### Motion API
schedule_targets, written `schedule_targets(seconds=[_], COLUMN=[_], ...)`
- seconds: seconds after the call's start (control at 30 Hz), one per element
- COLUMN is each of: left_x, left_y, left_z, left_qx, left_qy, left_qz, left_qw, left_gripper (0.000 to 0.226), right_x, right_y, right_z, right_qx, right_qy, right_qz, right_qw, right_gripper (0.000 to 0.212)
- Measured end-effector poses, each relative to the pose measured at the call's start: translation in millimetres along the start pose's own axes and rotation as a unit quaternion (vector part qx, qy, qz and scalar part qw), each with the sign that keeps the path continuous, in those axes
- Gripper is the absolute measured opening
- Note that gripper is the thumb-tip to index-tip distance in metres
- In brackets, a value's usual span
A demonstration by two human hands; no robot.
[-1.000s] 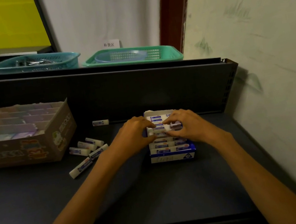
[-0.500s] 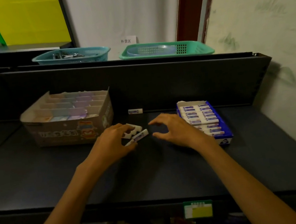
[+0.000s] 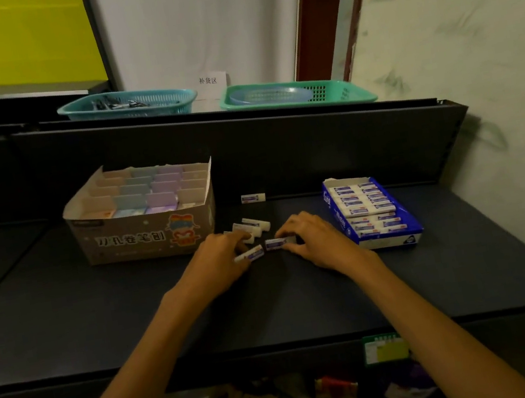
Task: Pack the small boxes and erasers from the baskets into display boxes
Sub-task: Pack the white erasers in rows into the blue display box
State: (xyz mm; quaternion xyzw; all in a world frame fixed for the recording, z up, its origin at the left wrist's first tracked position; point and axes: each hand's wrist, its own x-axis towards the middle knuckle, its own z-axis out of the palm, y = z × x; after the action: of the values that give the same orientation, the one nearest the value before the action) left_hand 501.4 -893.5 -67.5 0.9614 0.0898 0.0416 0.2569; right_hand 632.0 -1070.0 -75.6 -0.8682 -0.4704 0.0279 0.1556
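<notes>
On the far left of the dark shelf [image 3: 68, 326] I see the beige display box [image 3: 142, 231], its rows of dividers holding pastel small boxes. Just right of it lie a few loose erasers [image 3: 256, 224], with another single eraser [image 3: 253, 198] farther back by the rear panel. My left hand [image 3: 219, 262] rests on the shelf with fingertips pinched on one eraser [image 3: 250, 254]; my right hand [image 3: 312, 237] pinches a second eraser [image 3: 278, 243] beside it, both lying on the surface. Farther right sits the blue display box [image 3: 378, 242], nearly filled with erasers in rows. Behind, on the ledge, stand a teal basket [image 3: 127, 105] and a green basket [image 3: 298, 94].
</notes>
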Motion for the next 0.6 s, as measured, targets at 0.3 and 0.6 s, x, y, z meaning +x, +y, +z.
schedule_targets(seconds=[0.3,0.6], left_x=[3.9,13.2], left_y=[2.4,21.0], left_z=[0.0,-2.4], left_qx=[-0.037,-0.076], left_qy=[0.064,0.114], left_qz=[0.061,0.097], left_qw=[0.995,0.986], left_gripper=[0.042,0.031], right_x=[-9.3,-22.0], right_y=[10.3,28.3], right_z=[-17.1,-33.2], right_qx=[0.089,0.173], right_qy=[0.042,0.083], right_qz=[0.015,0.010], right_qw=[0.995,0.981], right_gripper=[0.027,0.037])
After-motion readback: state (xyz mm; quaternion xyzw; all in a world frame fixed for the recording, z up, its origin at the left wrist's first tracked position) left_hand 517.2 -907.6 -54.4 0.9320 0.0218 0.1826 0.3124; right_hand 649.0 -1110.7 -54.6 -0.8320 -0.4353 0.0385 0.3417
